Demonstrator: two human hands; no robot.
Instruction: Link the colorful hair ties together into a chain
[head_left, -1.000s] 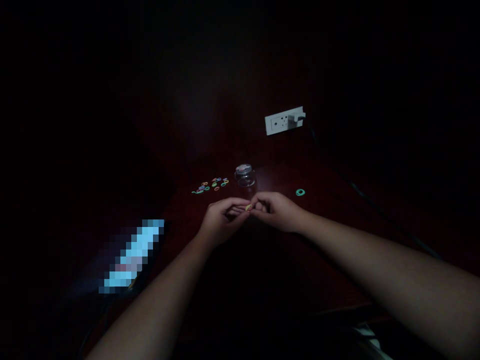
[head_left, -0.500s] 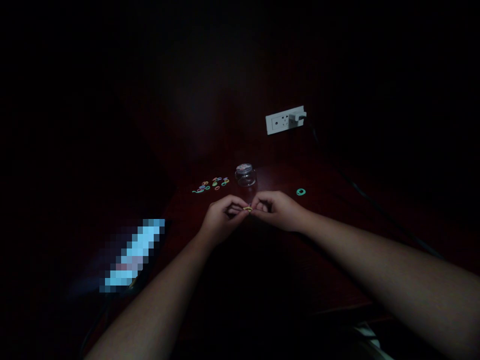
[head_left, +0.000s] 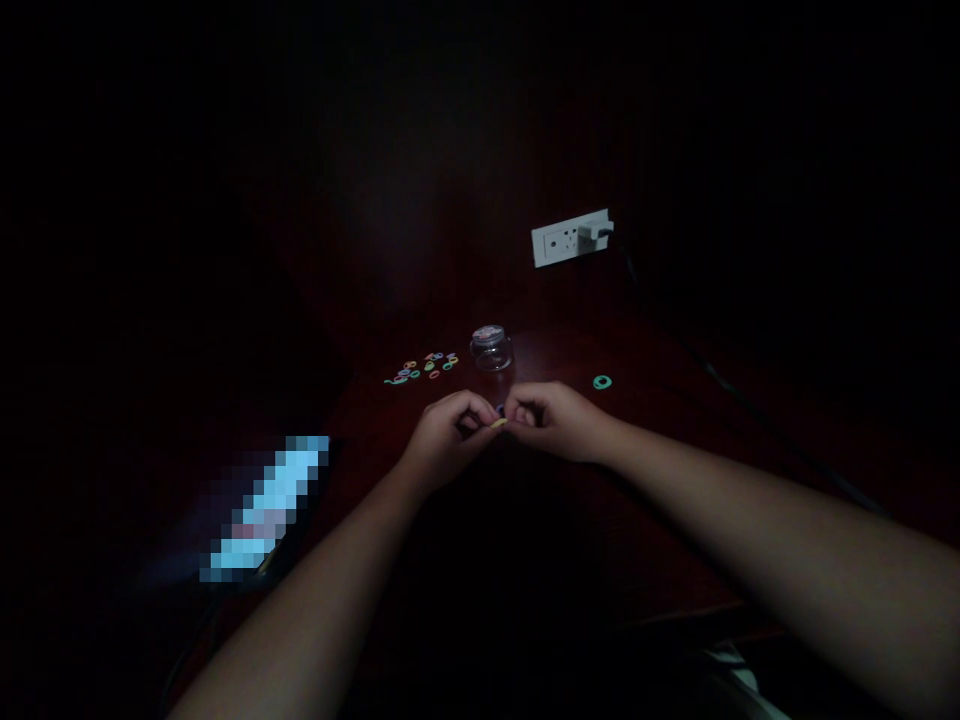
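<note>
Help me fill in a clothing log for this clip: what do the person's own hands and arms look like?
The left hand and right hand are bare, without gloves. Both the left forearm and right forearm taper toward the wrist, with no sleeve, watch or bracelet showing. It is too dim to tell about rings or small markings.

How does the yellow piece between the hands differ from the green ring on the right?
The yellow piece is held between the left hand and right hand; the green ring lies on the table, apart from both. The yellow piece shows as a narrow sliver, the green ring as a round loop with a dark middle. Both are small.
</note>
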